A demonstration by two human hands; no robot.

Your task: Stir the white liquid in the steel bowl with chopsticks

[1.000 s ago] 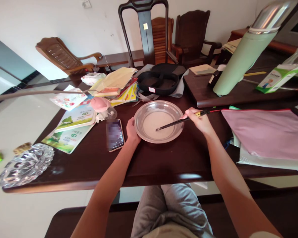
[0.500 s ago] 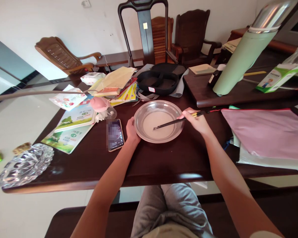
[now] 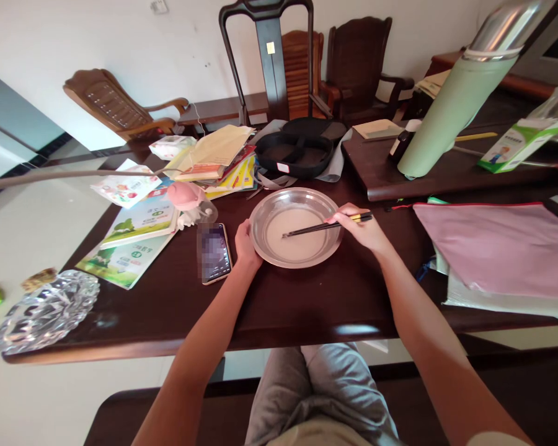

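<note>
A round metal basin point(image 3: 323, 253) stands on the dark table in front of me, with a pale, milky liquid point(image 3: 302, 244) in its bottom. My left hand point(image 3: 248, 243) grips the basin's left rim, thumb on top. In my right hand point(image 3: 359, 227), at the basin's right side, is a pair of black chopsticks point(image 3: 309, 229) with gold-coloured ends. They slant down to the left, and their tips reach the liquid. Just left of my left hand lies a phone point(image 3: 214, 254) with its screen lit and partly blurred.
Booklets point(image 3: 130, 248), a pink-topped cup point(image 3: 188, 198) and a cut-glass dish point(image 3: 51, 310) lie to the left. Behind the basin sits a black case point(image 3: 297, 152). A green thermos point(image 3: 460, 111) stands back right on a raised board; a pink pouch point(image 3: 497, 248) lies at right.
My right hand and the chopsticks have shifted slightly left, the tips moving left and a little up within the liquid. My left hand stays on the basin's rim.
</note>
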